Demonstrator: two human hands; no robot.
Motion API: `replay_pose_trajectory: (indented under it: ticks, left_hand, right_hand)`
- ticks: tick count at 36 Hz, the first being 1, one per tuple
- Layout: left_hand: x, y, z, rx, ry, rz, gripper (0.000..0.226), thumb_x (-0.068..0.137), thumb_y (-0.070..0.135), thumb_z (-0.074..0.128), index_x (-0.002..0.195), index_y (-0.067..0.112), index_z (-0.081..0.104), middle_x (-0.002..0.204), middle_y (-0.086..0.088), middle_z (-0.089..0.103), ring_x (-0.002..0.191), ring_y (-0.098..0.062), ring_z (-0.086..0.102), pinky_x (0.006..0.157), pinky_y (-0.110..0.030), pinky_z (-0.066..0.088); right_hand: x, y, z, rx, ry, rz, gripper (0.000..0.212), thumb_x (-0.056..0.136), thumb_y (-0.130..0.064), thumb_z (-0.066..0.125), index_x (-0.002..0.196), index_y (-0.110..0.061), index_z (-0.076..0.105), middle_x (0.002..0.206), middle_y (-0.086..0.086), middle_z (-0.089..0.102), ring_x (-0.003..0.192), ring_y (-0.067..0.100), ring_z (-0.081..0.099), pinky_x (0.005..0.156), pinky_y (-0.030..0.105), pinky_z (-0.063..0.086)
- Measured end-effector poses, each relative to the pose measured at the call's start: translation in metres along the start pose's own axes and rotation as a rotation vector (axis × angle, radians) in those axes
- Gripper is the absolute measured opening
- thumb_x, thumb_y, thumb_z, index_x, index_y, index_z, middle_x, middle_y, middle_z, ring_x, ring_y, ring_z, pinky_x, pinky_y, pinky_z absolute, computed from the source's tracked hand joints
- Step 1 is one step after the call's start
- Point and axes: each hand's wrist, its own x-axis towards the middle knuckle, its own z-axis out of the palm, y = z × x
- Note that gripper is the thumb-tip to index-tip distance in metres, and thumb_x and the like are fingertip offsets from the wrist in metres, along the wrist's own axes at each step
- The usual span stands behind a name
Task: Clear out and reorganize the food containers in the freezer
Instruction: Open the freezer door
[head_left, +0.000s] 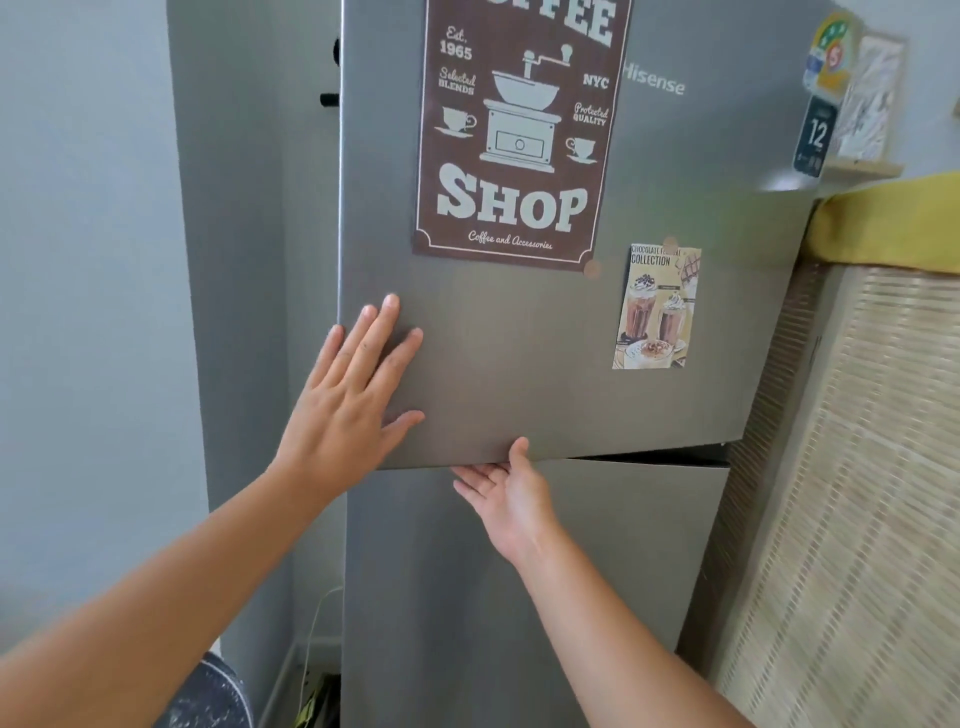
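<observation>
A tall grey fridge stands in front of me. Its upper freezer door (519, 364) stands slightly ajar, with a dark gap showing along its bottom edge at the right. My left hand (353, 395) lies flat on the door's lower left face, fingers straight and spread. My right hand (506, 493) is palm up under the door's bottom edge, thumb on the front face and fingers hooked beneath the edge. The lower fridge door (545, 597) is closed. No food containers are visible; the freezer's inside is hidden.
A brown coffee-shop poster (519, 130) and a chocolate drinks card (657, 306) are stuck on the freezer door. A woven bamboo screen (852, 493) with yellow cloth on top stands close on the right. A grey wall (93, 312) is on the left.
</observation>
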Motion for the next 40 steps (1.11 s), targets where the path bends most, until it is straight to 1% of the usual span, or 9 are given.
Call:
replay_pose_trajectory:
  ticks: [6,11,15,18,21,24,30,35,40]
  left_hand:
    - [-0.017,0.020,-0.050,-0.143,0.217,-0.110,0.083,0.079,0.055,0.056,0.145,0.014,0.026,0.156,-0.013,0.010,0.146,-0.025,0.005,0.119,-0.040,0.005]
    - [-0.023,0.039,-0.088,-0.382,0.220,-0.141,0.082,0.082,0.046,0.056,0.145,0.007,0.020,0.156,-0.020,0.009,0.146,-0.032,0.008,0.116,-0.055,0.013]
    - [-0.023,0.053,-0.108,-0.518,0.133,-0.195,0.079,0.085,0.042,0.048,0.148,0.005,0.016,0.158,-0.013,0.009,0.146,-0.025,0.007,0.112,-0.059,0.018]
    - [-0.023,0.069,-0.115,-0.576,0.064,-0.187,0.078,0.086,0.045,0.046,0.149,0.011,0.014,0.159,-0.006,0.009,0.146,-0.018,0.007,0.116,-0.051,0.018]
    - [-0.024,0.089,-0.122,-0.698,0.028,-0.155,0.078,0.087,0.050,0.045,0.149,0.015,0.014,0.158,0.003,0.012,0.146,-0.010,0.009,0.116,-0.020,0.013]
    - [-0.024,0.114,-0.128,-0.815,0.028,-0.103,0.076,0.089,0.057,0.041,0.148,0.017,0.015,0.156,0.014,0.013,0.145,-0.010,0.012,0.114,-0.016,0.013]
    - [-0.025,0.159,-0.133,-1.080,-0.065,-0.182,0.085,0.082,0.067,0.044,0.149,0.023,0.016,0.155,0.016,0.020,0.142,-0.003,0.018,0.116,-0.024,0.019]
    - [-0.028,0.186,-0.127,-1.177,-0.103,-0.217,0.077,0.083,0.059,0.044,0.148,0.026,0.020,0.152,0.021,0.023,0.140,0.003,0.019,0.113,-0.016,0.021]
    - [-0.029,0.210,-0.120,-1.222,-0.113,-0.179,0.072,0.085,0.056,0.044,0.146,0.024,0.024,0.153,0.014,0.027,0.141,-0.004,0.022,0.116,-0.035,0.023]
  right_hand:
    - [-0.067,-0.016,-0.013,-0.201,0.156,-0.062,0.026,0.099,-0.032,0.044,0.111,-0.011,0.055,0.099,0.011,0.065,0.086,0.023,0.066,0.082,0.037,0.048]
    - [-0.138,-0.019,-0.011,-0.381,0.305,-0.317,0.063,0.091,-0.024,0.059,0.144,-0.028,0.026,0.139,-0.010,0.037,0.123,0.010,0.040,0.103,0.030,0.029]
    - [-0.187,-0.025,-0.002,-0.723,0.222,-0.716,0.061,0.090,-0.021,0.060,0.136,-0.043,0.028,0.155,-0.014,0.017,0.139,-0.003,0.018,0.116,0.025,0.016]
    - [-0.218,-0.041,0.009,-0.945,0.084,-0.998,0.057,0.092,-0.026,0.057,0.137,-0.045,0.026,0.157,-0.016,0.007,0.142,-0.005,0.007,0.117,0.025,0.013]
    - [-0.245,-0.057,0.019,-1.110,-0.029,-1.214,0.058,0.093,-0.031,0.052,0.145,-0.029,0.026,0.159,-0.003,0.007,0.146,0.010,0.007,0.117,0.044,0.017]
    - [-0.262,-0.068,0.019,-1.253,-0.084,-1.374,0.058,0.094,-0.026,0.050,0.146,-0.017,0.025,0.158,0.010,0.012,0.147,0.022,0.011,0.113,0.057,0.021]
    - [-0.279,-0.090,-0.010,-1.438,0.063,-1.451,0.060,0.092,-0.015,0.056,0.144,-0.017,0.025,0.156,0.009,0.013,0.146,0.023,0.016,0.112,0.055,0.023]
    - [-0.299,-0.110,-0.042,-1.459,0.081,-1.390,0.061,0.094,-0.025,0.050,0.146,-0.020,0.021,0.158,0.004,0.014,0.145,0.020,0.017,0.109,0.058,0.028]
    - [-0.320,-0.123,-0.067,-1.476,0.146,-1.398,0.059,0.096,-0.026,0.044,0.149,-0.025,0.017,0.159,-0.001,0.013,0.145,0.017,0.017,0.111,0.054,0.026]
